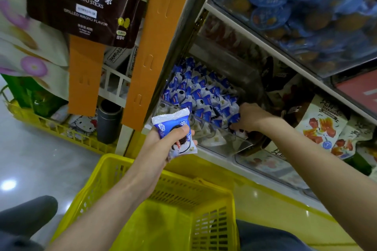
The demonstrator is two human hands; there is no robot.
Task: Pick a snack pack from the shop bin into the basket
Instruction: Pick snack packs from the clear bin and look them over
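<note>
the left grip (165, 144) curls thumb and fingers round a blue-and-white snack pack (170, 121), held just outside the front wall of the clear shop bin (216, 140), with the yellow basket (206, 184) below. the right grip (250, 118) is sunk among the heaped packs (200, 91) inside the bin, fingertips buried; whether it pinches one cannot be told. a potato sticks bag (85, 2) hangs upper left.

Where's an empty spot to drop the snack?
The yellow basket has a bare floor inside its mesh walls, near the left hand. The bin is crammed with blue packs, and the right hand reaches in there.
</note>
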